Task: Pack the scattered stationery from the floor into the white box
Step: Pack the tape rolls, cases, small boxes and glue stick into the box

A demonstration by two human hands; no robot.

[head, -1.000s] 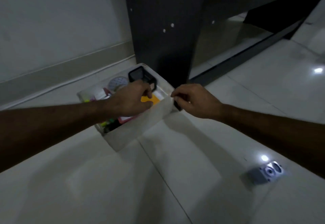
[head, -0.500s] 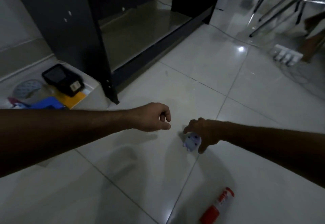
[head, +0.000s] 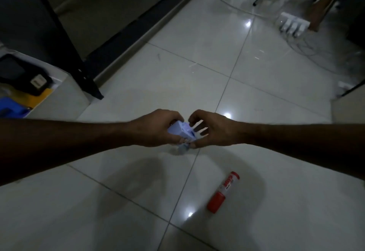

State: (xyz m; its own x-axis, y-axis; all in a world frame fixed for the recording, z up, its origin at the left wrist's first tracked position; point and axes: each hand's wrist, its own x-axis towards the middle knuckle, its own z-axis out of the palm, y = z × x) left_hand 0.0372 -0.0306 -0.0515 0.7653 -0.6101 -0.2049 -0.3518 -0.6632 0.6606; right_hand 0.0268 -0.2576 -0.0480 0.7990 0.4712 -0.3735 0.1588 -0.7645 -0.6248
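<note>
Glossy pale tiles cover the floor (head: 197,73), shiny enough to throw back little spots of light, with thin grout lines crossing right under the hands. Left hand (head: 158,130) has its fingers curled round a small boxy sharpener (head: 182,132), pale lilac plastic with hard edges, held just above the floor. Right hand (head: 215,130) is right beside it, fingers loosely bent and spread; its lower fingertips meet the left hand's at the bottom of the sharpener, where something small and blurry hangs, but honestly can't tell if it's actually pinching anything or just touching.

Nearer the camera, on the floor and well apart from the hands, lies a glue stick (head: 224,192): smooth white cylinder, red lettering, chunky red cap, sitting at an angle.

White box (head: 59,96) is over at the left edge of the view, squared-off matte walls, parked next to the foot of a dark furniture leg (head: 79,67). Inside it you can see a black rectangular gadget (head: 29,77) with a small pale label, something flat and yellow (head: 37,97) under it, and a blue plastic thing (head: 9,108) at the near side, partly cut off.

Far right corner has a white power strip (head: 292,23) with tangled thin cables
</note>
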